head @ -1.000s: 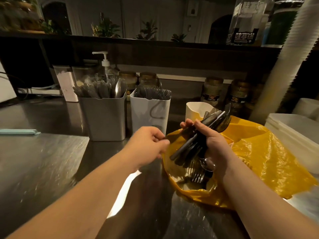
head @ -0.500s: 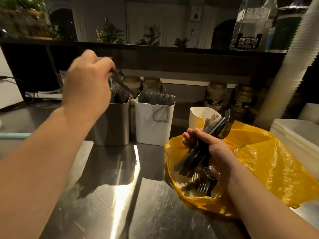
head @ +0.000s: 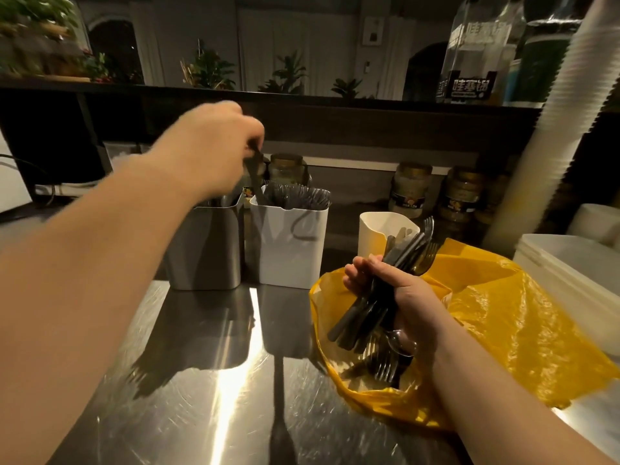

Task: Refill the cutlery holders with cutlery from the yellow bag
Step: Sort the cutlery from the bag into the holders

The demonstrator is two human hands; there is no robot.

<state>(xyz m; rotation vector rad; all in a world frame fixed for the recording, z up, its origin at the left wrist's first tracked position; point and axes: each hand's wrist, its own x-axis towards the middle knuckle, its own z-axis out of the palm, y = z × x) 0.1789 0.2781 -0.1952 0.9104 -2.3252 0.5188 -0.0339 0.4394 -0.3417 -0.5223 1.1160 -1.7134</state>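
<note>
L hand (head: 208,146) fingers pinching dark slim utensil (head: 254,174) over white plastic holder (head: 288,250), beside grey metal holder (head: 204,250). R hand (head: 406,297) clenching dark cutlery bundle (head: 369,307) above yellow plastic bag (head: 503,330) on steel counter (head: 201,397). Tip: aiming inside rim, releasing vertical.

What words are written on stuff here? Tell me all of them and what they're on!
"哇塞", then a third character too blurred to be sure of: black label on the clear bottle.
The same characters, fainter and larger: printed higher on that bottle.
Labels on the jars: too small and blurred to read.
Wall plaque: too blurred to read.
</note>
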